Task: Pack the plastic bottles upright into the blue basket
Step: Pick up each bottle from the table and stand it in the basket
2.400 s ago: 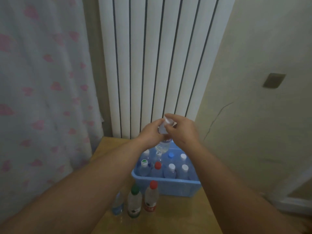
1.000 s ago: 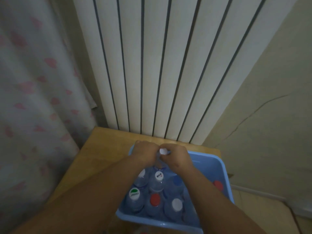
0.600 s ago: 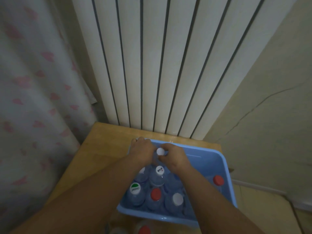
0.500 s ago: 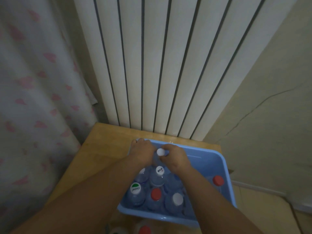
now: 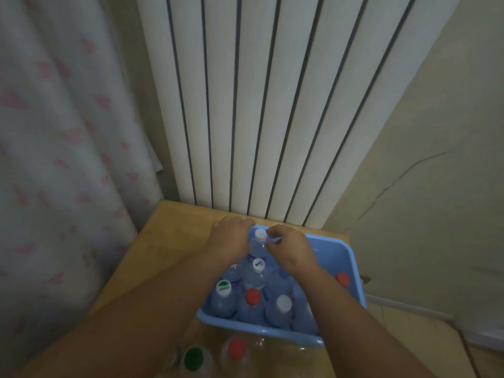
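Note:
The blue basket (image 5: 351, 271) stands on a wooden table (image 5: 163, 236) and holds several upright clear bottles with white, red, blue and green-and-white caps. At its far left corner stands a white-capped bottle (image 5: 259, 242). My left hand (image 5: 231, 241) wraps around its left side. My right hand (image 5: 290, 245) pinches its neck just below the cap from the right. Two more bottles wait on the table in front of the basket, one with a green cap (image 5: 193, 358) and one with a red cap (image 5: 236, 349).
A white ribbed radiator (image 5: 272, 105) rises right behind the table. A curtain with pink hearts (image 5: 62, 145) hangs on the left. On the right are a cracked beige wall (image 5: 425, 186) and floor below the table's edge.
The white-capped bottle came down from above the basket into its far left corner, with both hands still on it. Over the last half second the hands have barely moved.

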